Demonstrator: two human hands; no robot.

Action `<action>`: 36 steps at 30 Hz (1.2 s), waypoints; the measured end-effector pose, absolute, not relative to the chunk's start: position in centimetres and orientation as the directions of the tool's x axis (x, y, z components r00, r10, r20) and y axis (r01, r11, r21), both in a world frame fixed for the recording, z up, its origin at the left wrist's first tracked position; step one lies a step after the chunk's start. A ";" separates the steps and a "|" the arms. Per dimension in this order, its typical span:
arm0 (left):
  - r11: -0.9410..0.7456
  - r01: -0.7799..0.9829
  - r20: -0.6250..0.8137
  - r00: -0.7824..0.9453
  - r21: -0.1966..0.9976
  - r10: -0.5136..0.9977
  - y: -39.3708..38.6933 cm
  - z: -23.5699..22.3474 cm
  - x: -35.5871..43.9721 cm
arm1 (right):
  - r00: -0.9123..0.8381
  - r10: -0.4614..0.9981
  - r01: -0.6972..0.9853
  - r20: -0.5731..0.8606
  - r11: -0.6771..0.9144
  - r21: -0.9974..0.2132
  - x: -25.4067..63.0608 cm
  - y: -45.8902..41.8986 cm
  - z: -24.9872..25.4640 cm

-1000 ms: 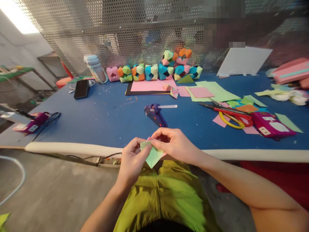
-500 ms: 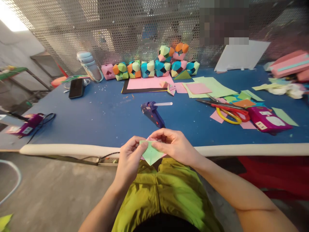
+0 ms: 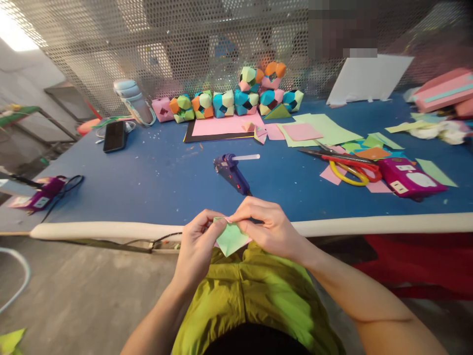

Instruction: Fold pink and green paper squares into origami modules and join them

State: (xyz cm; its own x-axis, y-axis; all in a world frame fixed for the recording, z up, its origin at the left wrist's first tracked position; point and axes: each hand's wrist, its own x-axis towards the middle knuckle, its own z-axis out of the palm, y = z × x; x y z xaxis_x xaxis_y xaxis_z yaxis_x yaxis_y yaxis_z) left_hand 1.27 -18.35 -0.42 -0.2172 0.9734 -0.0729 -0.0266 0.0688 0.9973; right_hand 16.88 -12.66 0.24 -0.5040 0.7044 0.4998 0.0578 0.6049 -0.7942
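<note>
Left grip [image 3: 197, 241] pinches the folded paper [image 3: 229, 240] by its upper left corner, thumb pressed on the green face. That paper is held in the air on the near side of the glue gun [image 3: 233, 175], with some pink showing at its top. Right grip [image 3: 272, 224] pinches the top edge: its index fingertip has just slid in closer to the left thumb, onto the pink. Probably the left grip steadies while the right works that pink layer; whether it presses or tucks, I cannot tell. On the table [image 3: 166, 187], left to right, the phone [image 3: 115, 136] lies well left of the gun, paper balls [image 3: 223, 104] stand behind it, and scissors [image 3: 342, 160] lie to its right.
</note>
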 end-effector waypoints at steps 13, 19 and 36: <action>0.033 0.131 -0.007 -0.195 0.991 0.981 -19.0 -0.3 1.1 | -0.544 0.836 0.195 0.069 0.206 -0.959 16.9 -13.0 1.3; 0.069 0.115 -0.049 -0.169 0.991 0.984 -18.9 -0.2 0.8 | -0.549 0.825 0.214 0.135 0.295 -0.931 16.8 -13.2 1.1; -0.125 0.522 0.194 -0.079 0.844 0.978 -18.9 -0.1 0.7 | -0.679 0.584 0.284 0.445 0.768 -0.574 17.5 -13.0 0.7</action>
State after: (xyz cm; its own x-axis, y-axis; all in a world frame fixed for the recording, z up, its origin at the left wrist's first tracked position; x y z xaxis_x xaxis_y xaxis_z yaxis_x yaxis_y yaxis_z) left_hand 0.72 -18.95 -0.09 -0.0794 0.9778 0.1940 0.5220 -0.1250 0.8437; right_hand 17.49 -13.04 0.71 -0.6785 0.5841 0.4454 0.2844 0.7680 -0.5739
